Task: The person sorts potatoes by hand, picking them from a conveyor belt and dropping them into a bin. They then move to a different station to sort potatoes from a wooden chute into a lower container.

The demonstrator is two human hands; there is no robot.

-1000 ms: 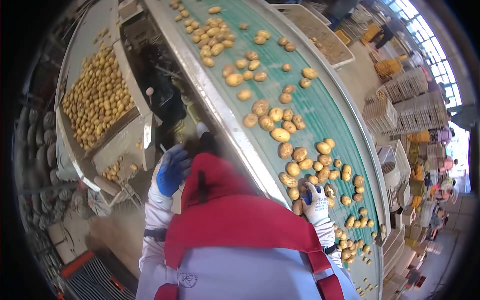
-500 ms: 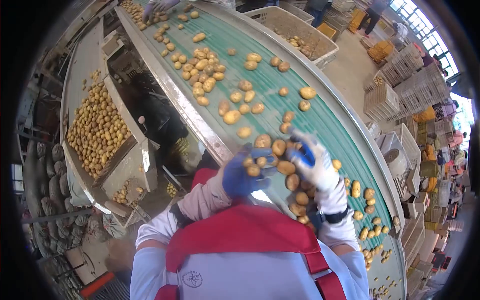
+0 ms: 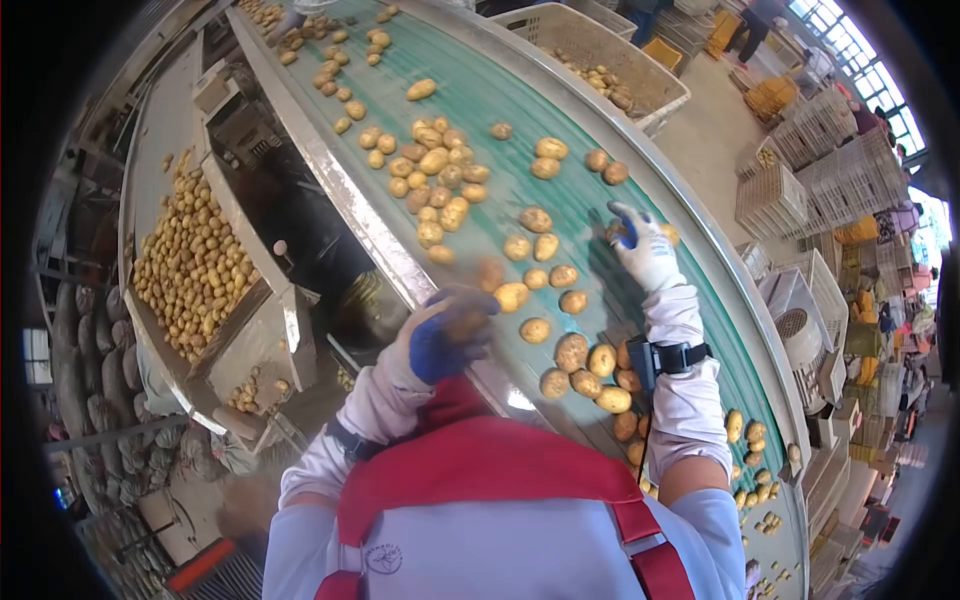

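From where I stand, the left hand [image 3: 450,335], in its blue-palmed glove, hangs blurred over the metal rail [image 3: 375,235] on the near side of the green belt [image 3: 590,195]; there is something brown at its fingers, but I cannot tell whether they are closed on a potato. If they are, a loose hold there could let it drop off the rail into the dark gap [image 3: 320,225] beyond, or bruise it on the metal. A blurred potato [image 3: 490,272] lies just past those fingers, over the belt, and a quick knock from the glove could send it rolling. The right hand [image 3: 645,258] is stretched out over the belt, fingers curved at a brown potato [image 3: 614,232]; whether it is gripped or only touched, I can't make out. A paler potato [image 3: 670,235] sits right beside that glove, so a sideways sweep might push it toward the far edge. Below, a crowded cluster of potatoes [image 3: 590,375] lies close by the right forearm, where a sleeve or the dangling black cable [image 3: 650,425] from the wrist device [image 3: 641,362] could catch and scatter them.
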